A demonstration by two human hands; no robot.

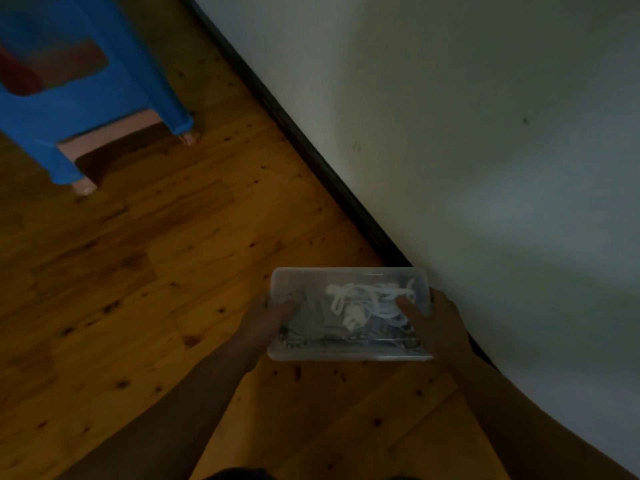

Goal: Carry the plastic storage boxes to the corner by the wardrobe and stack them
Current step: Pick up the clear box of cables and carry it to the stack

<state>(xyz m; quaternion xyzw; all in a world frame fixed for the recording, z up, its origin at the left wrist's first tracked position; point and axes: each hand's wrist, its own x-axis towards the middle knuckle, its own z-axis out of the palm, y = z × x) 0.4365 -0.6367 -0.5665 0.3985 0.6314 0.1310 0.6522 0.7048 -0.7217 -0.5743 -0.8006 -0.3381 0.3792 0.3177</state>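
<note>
At six o'clock, both hands grasp a clear plastic storage box (pixel 346 344) by its short ends. The left hand (pixel 261 323) clasps the nine o'clock end and the right hand (pixel 441 323) the three o'clock end, each with its thumb pressed flat on the lid. The other fingers are hidden beneath. A white cord (pixel 360 303) lies coiled inside. The box hangs above the wooden floor (pixel 138 289), close beside the dark baseboard (pixel 311 157) and pale wall (pixel 485 133). A blue stool (pixel 152 74) stands at ten o'clock.

white wall (pixel 485 133) close right, blue stool (pixel 86 109) far left
</note>
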